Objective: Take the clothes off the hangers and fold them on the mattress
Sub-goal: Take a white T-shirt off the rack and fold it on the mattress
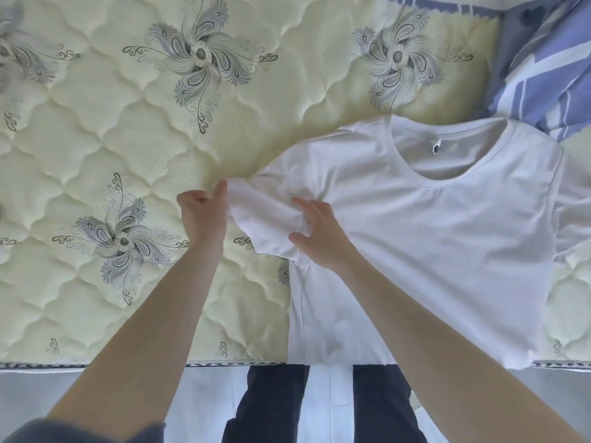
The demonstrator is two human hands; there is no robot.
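A white T-shirt (431, 238) lies flat and face up on the quilted cream mattress (128, 148), collar away from me, its hem hanging over the near edge. My left hand (201, 212) pinches the end of the shirt's left sleeve (265, 215) and holds it out to the left. My right hand (316, 231) grips the same sleeve near the armpit, thumb and fingers curled around bunched fabric. No hanger is in view.
A blue and white striped blanket (543, 68) is heaped at the far right corner. The mattress's near edge (128, 366) runs across the bottom, with my dark trouser legs (271, 407) and a pale floor below it.
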